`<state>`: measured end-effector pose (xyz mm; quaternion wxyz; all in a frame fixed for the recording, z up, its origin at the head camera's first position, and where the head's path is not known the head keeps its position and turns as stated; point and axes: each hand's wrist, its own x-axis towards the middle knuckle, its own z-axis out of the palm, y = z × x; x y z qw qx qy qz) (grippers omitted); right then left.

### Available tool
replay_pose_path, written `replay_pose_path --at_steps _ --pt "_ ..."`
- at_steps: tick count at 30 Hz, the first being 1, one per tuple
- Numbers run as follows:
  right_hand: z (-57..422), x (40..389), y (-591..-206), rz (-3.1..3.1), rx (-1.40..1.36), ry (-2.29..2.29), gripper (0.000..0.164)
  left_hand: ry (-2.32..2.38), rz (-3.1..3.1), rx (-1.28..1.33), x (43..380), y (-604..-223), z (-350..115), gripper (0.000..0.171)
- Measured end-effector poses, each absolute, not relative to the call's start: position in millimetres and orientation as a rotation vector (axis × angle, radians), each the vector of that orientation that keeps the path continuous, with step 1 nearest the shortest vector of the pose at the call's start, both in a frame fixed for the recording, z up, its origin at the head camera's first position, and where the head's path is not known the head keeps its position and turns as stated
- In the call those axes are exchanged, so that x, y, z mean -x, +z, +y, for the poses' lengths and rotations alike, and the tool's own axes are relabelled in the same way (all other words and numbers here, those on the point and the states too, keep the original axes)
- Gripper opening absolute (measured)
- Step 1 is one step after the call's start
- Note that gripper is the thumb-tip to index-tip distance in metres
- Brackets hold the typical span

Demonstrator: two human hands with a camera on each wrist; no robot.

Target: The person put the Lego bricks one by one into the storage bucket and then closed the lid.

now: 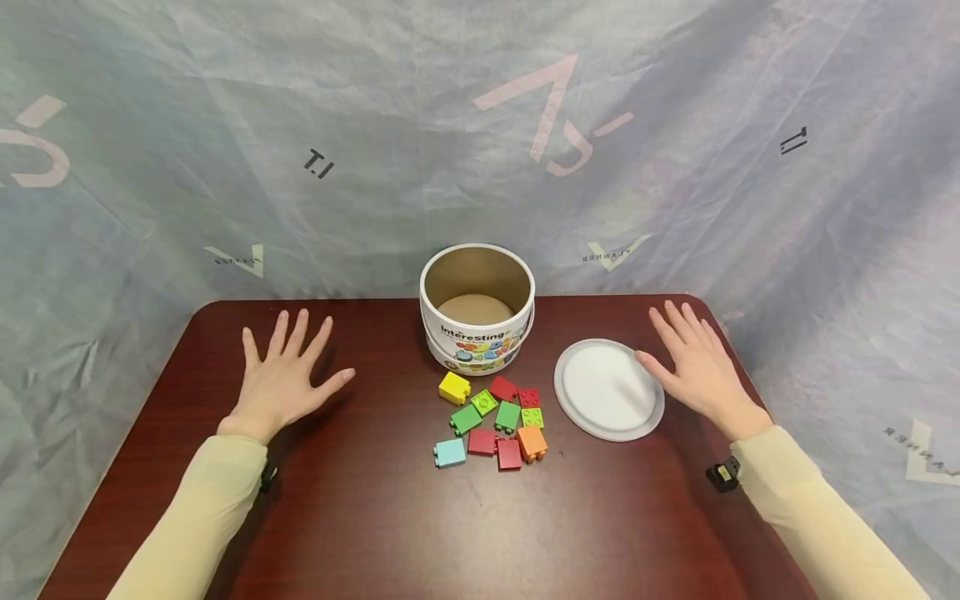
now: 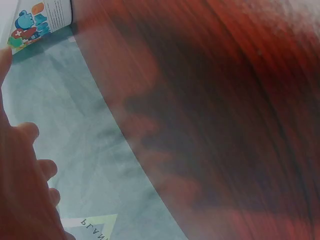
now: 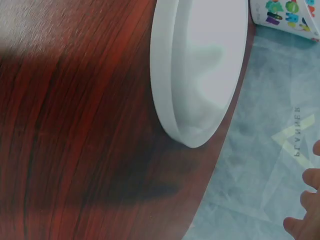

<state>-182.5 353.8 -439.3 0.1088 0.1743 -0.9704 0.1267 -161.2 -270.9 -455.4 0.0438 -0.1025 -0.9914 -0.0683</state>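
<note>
My left hand (image 1: 281, 383) is spread with straight fingers over the left part of the table, holding nothing. My right hand (image 1: 697, 367) is spread the same way on the right, its thumb overlapping the rim of a round white lid (image 1: 609, 390) in the head view. Between the hands lie several toy building blocks: a yellow block (image 1: 453, 388), a light blue block (image 1: 450, 452), an orange block (image 1: 532, 443), green blocks (image 1: 466, 419) and red blocks (image 1: 508, 454). Behind them stands a white bucket (image 1: 480, 350), uncovered, with a printed label and a brown inside bottom.
The dark red wooden table (image 1: 360, 517) has rounded far corners. A grey printed cloth (image 1: 360, 150) hangs behind its far edge and along both sides. The bucket's thin handle (image 1: 529, 325) hangs down against its side.
</note>
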Motion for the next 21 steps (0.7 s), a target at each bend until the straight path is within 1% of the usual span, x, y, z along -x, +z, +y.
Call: replay_pose_path --at_steps 9,21 --pt "342.9 179.1 -437.6 -2.853 -0.539 0.374 0.081 -0.242 -3.029 0.337 158.8 -452.0 -262.6 0.097" --pt "327.7 177.3 -431.4 -2.726 -0.687 0.388 0.073 -0.384 -2.983 0.353 163.9 -451.2 -249.6 0.09"
